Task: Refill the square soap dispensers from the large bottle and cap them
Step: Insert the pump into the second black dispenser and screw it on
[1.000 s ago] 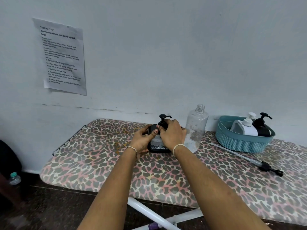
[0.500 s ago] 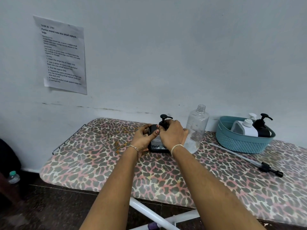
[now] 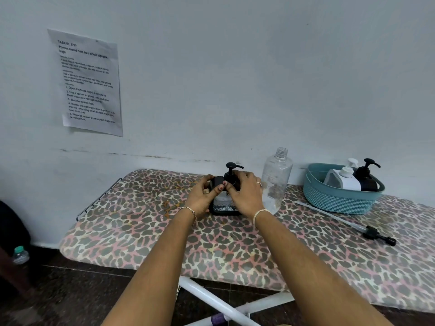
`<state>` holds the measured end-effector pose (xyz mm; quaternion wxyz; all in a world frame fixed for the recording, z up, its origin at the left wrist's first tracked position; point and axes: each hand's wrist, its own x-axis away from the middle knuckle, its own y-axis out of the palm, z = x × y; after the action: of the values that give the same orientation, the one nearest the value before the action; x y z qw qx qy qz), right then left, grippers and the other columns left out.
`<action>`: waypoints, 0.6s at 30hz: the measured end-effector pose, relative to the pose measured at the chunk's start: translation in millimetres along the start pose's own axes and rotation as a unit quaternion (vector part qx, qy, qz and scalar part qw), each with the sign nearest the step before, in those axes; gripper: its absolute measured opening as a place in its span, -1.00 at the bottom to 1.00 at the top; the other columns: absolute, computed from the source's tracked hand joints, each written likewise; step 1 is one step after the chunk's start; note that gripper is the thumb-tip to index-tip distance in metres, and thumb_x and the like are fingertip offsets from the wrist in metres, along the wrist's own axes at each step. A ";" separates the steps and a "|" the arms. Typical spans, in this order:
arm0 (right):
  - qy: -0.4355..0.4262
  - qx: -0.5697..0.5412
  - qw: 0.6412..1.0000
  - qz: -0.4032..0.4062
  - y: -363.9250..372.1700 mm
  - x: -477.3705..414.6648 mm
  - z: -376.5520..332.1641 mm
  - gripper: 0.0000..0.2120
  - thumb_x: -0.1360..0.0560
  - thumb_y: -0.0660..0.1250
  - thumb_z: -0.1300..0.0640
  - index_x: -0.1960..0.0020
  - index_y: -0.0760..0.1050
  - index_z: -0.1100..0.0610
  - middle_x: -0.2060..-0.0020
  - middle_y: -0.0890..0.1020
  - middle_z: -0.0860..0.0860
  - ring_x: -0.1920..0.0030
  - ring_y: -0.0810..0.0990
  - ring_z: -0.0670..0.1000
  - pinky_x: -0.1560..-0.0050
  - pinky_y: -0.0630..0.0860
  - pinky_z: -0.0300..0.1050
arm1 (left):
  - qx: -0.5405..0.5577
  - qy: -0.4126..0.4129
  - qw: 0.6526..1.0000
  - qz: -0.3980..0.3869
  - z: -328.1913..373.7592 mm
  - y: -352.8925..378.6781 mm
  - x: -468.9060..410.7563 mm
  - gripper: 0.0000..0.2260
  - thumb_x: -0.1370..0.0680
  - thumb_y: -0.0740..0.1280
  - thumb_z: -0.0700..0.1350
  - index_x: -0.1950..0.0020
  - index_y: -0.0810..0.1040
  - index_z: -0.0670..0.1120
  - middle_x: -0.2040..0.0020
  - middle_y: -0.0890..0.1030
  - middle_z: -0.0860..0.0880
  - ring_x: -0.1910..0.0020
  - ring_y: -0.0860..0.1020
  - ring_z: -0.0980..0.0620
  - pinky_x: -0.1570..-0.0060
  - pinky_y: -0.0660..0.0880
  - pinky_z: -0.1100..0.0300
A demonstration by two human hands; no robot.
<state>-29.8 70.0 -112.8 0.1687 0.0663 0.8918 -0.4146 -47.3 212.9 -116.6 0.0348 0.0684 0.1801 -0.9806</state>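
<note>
**Seating the pump cap on the square dispenser**

Both hands are closed on one square soap dispenser [image 3: 223,204], which stands upright on the leopard-print board [image 3: 164,236]. The left hand [image 3: 201,196] grips its black shoulder from the left, with the thumb across the near face. The right hand [image 3: 246,194] curls over the collar beneath the pump head [image 3: 231,166], fingers wrapped round it.

From this hold, the step in hand looks like capping. To do it well, the left hand should pin the body flat to the board so it cannot spin. The right hand should turn the collar alone, keep the pump upright so the thread does not cross, and stop at firm resistance.

Just past the right knuckles stands the large bottle [image 3: 276,180], uncapped and very close, so a wide wrist sweep could tip it. Farther out on that side, a basket [image 3: 339,201] holds a white dispenser [image 3: 342,181] and a black dispenser [image 3: 366,182]. A loose pump tube [image 3: 341,220] lies on the board before it.
</note>
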 end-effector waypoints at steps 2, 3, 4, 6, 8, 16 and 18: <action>-0.020 -0.018 0.999 -0.019 -5.0 4.6 4.9 -0.51 -0.55 0.29 -0.08 -0.42 0.34 0.06 -0.25 0.40 0.13 -0.31 0.32 0.15 -0.33 0.27 0.00 | -0.002 0.008 1.000 -0.007 2.3 -0.8 5.0 -0.51 -0.52 0.36 0.02 -0.41 0.35 -0.08 -0.28 0.48 -0.11 -0.17 0.47 0.03 -0.15 0.46 0.18; -0.027 -0.030 0.999 -0.029 -8.7 7.0 7.0 -0.50 -0.55 0.31 -0.07 -0.42 0.34 0.07 -0.26 0.39 0.13 -0.31 0.33 0.14 -0.33 0.26 -0.02 | -0.002 0.009 1.000 -0.011 3.4 -1.2 8.1 -0.50 -0.52 0.37 0.04 -0.40 0.35 -0.07 -0.28 0.48 -0.11 -0.18 0.48 0.00 -0.18 0.48 0.11; -0.034 -0.037 0.998 -0.040 -11.7 8.6 10.2 -0.49 -0.54 0.33 -0.07 -0.43 0.34 0.07 -0.26 0.41 0.13 -0.30 0.34 0.13 -0.33 0.25 -0.05 | -0.001 0.007 1.000 -0.015 4.3 -2.2 11.9 -0.50 -0.51 0.37 0.05 -0.40 0.35 -0.06 -0.29 0.47 -0.12 -0.20 0.50 -0.04 -0.19 0.50 0.01; -0.053 -0.049 0.996 -0.060 -19.9 12.5 14.5 -0.45 -0.50 0.38 -0.08 -0.42 0.34 0.06 -0.23 0.47 0.11 -0.29 0.39 0.09 -0.31 0.26 -0.09 | -0.006 0.002 1.000 -0.030 8.1 -4.0 20.1 -0.48 -0.51 0.36 0.08 -0.41 0.34 -0.05 -0.32 0.46 -0.12 -0.25 0.50 -0.09 -0.18 0.51 -0.10; -0.054 -0.114 0.988 -0.087 -30.3 17.1 18.8 -0.40 -0.44 0.45 -0.05 -0.41 0.35 0.08 -0.19 0.54 0.04 -0.24 0.48 0.02 -0.28 0.38 -0.13 | -0.023 0.011 0.999 -0.047 10.5 -5.5 27.0 -0.47 -0.52 0.34 0.10 -0.42 0.33 -0.06 -0.33 0.45 -0.12 -0.29 0.47 -0.07 -0.23 0.48 -0.05; 0.017 -0.232 0.960 -0.154 -82.6 32.8 45.7 -0.43 -0.31 0.59 0.09 -0.25 0.47 0.13 -0.13 0.61 0.02 -0.17 0.58 -0.02 -0.20 0.51 -0.16 | -0.001 0.013 0.994 -0.111 37.2 15.2 43.8 -0.43 -0.43 0.37 0.26 -0.35 0.39 0.03 -0.25 0.50 -0.06 -0.27 0.47 -0.04 -0.17 0.51 -0.14; 0.023 -0.235 0.962 -0.140 -100.2 38.0 53.8 -0.46 -0.31 0.59 0.13 -0.22 0.49 0.15 -0.11 0.62 0.02 -0.14 0.59 -0.04 -0.13 0.51 -0.25 | 0.033 0.007 0.993 -0.117 45.4 30.9 43.2 -0.54 -0.48 0.39 0.11 -0.31 0.42 0.00 -0.20 0.51 -0.05 -0.23 0.50 -0.02 -0.12 0.55 -0.12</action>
<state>-77.9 -36.6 -86.8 0.0990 -0.0909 0.9682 -0.2110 -92.7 166.0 -91.7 -0.0839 0.0546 0.1546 -0.9829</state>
